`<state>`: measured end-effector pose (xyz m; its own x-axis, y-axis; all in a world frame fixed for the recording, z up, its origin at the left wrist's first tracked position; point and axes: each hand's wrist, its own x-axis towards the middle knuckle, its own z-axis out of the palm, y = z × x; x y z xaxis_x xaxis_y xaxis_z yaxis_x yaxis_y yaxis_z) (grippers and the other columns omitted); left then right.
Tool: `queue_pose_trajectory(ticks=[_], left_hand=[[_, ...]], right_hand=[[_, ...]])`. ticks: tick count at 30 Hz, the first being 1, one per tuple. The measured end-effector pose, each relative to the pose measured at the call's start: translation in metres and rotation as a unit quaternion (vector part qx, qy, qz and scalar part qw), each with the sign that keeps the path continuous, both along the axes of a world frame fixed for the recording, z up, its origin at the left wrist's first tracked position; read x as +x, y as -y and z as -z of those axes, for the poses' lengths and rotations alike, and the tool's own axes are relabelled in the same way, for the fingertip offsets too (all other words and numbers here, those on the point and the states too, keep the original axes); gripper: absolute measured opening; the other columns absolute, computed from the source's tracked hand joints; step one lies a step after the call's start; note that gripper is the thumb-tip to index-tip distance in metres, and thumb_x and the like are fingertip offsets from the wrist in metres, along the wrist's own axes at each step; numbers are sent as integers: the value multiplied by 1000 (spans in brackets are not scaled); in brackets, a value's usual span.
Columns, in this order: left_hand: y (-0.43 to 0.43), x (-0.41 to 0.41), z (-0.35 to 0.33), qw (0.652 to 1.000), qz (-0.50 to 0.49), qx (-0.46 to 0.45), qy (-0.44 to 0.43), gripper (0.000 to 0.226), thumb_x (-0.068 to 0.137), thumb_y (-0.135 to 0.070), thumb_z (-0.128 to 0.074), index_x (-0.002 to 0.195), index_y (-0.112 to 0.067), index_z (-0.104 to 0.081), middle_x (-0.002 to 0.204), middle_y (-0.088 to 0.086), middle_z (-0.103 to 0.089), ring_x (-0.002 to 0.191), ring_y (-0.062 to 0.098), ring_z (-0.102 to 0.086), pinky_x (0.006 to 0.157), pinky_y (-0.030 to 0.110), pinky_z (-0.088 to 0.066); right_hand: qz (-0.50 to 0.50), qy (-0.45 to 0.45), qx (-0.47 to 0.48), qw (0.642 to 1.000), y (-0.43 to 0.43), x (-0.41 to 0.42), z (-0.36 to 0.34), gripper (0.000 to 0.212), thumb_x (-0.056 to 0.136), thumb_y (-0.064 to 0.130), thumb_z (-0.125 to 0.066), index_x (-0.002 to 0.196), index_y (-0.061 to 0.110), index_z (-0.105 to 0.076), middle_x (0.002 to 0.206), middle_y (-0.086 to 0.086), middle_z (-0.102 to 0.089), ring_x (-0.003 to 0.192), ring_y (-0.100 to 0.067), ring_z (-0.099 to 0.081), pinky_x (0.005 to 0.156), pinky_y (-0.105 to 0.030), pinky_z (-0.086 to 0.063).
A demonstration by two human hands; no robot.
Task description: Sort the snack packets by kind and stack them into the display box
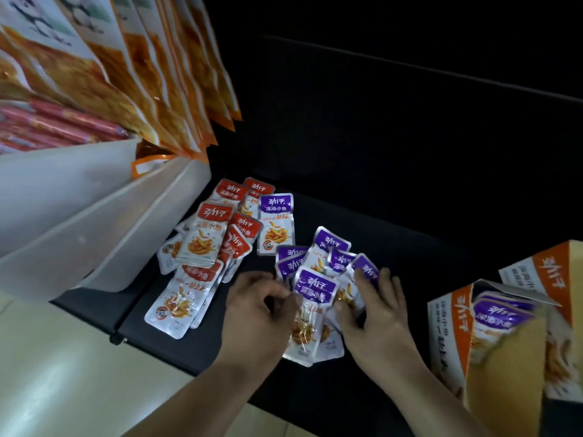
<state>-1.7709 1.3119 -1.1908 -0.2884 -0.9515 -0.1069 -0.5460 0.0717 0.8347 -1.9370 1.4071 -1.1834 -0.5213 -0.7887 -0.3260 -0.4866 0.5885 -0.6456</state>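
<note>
Left hand (255, 307) — fingers pinch top purple packet (313, 290) | right hand (378, 313) — fingers spread flat on purple pile (331, 244) | red packets (202, 244) heaped left on black bench (394, 234) | display box (454, 339) right, holding purple packets

**Pinching and resting**

Reaching in from the bottom edge with two bare arms. Pinching the side of a purple packet (314, 290) with the left hand (255, 302), fingers curled in. Resting the right hand (380, 310) close by, fingers spread and nearly straight, thumb pointing toward the left hand.
</note>
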Motion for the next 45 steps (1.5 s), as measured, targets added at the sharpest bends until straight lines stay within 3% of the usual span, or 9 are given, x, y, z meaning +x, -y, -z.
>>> queue_pose_trajectory(ticks=[4, 8, 13, 17, 20, 29, 34, 41, 45], left_hand=[[7, -8, -13, 995, -18, 78, -52, 14, 91, -25, -78, 81, -22, -69, 77, -6, -72, 66, 2, -67, 57, 16, -52], [15, -18, -13, 998, 28, -7, 53, 19, 86, -32, -82, 85, -26, -64, 96, -12, -61, 75, 3, -64, 66, 22, -55], [18, -26, -14, 993, 85, -24, 81, 48, 81, -35, -86, 123, -32, -62, 117, -12, -55, 96, 3, -60, 69, 12, -44], [16, -40, -17, 991, 102, 72, 48, 37, 83, -29, -84, 115, -30, -64, 86, -11, -70, 78, -2, -68, 62, 12, -47], [14, -46, -19, 985, 119, 124, 26, 33, 87, -31, -80, 116, -36, -64, 96, -13, -74, 91, 1, -71, 78, 28, -60], [1, -46, -39, 981, 84, 149, -85, 36, 93, -16, -76, 116, -38, -60, 101, -11, -76, 89, 3, -74, 71, 23, -61], [-20, -25, -57, 968, 94, 161, -166, 41, 95, -18, -74, 121, -45, -58, 111, -19, -74, 101, -4, -72, 74, 11, -56], [-36, -28, -75, 949, 224, 143, -171, 74, 100, 7, -55, 147, -46, -35, 126, -18, -67, 119, 6, -67, 96, 25, -57], [-39, -30, -91, 930, 280, 157, -179, 92, 99, 7, -59, 155, -53, -18, 135, -20, -62, 128, 6, -61, 106, 38, -54]], right_hand=[[-23, 52, -37, 998, 2, 4, -4, 53, 105, 31, -54, 154, 43, -38, 170, 19, -5, 153, 6, 5, 119, -18, -13], [22, 129, -106, 986, -6, 6, -5, 64, 102, 15, -60, 149, 51, -39, 161, 32, -15, 135, 26, -23, 83, 1, -44], [38, 171, -118, 977, -10, 5, 2, 69, 98, 19, -67, 149, 53, -36, 149, 27, -44, 135, 10, -44, 86, -5, -49], [48, 140, -119, 982, -12, 6, 0, 77, 96, 17, -70, 131, 75, -33, 142, 39, -44, 137, 12, -41, 110, -25, -46], [59, 141, -127, 980, -11, 8, -2, 83, 96, 12, -68, 124, 82, -33, 145, 33, -47, 139, 8, -41, 114, -37, -46], [171, 200, -182, 947, -11, -2, -19, 82, 88, 21, -79, 148, 57, -35, 156, 25, -38, 138, 7, -42, 114, -32, -45], [169, 337, -152, 914, 1, 5, -46, 86, 91, 28, -76, 156, 51, -24, 124, 17, -67, 108, -3, -68, 81, -25, -54], [108, 354, -175, 912, 3, 17, -71, 95, 96, 5, -67, 149, 68, -19, 138, 19, -61, 126, -6, -60, 107, -38, -49], [98, 321, -222, 915, -8, 3, -91, 100, 92, -6, -66, 146, 68, -27, 131, 18, -66, 123, -8, -64, 103, -42, -53]])
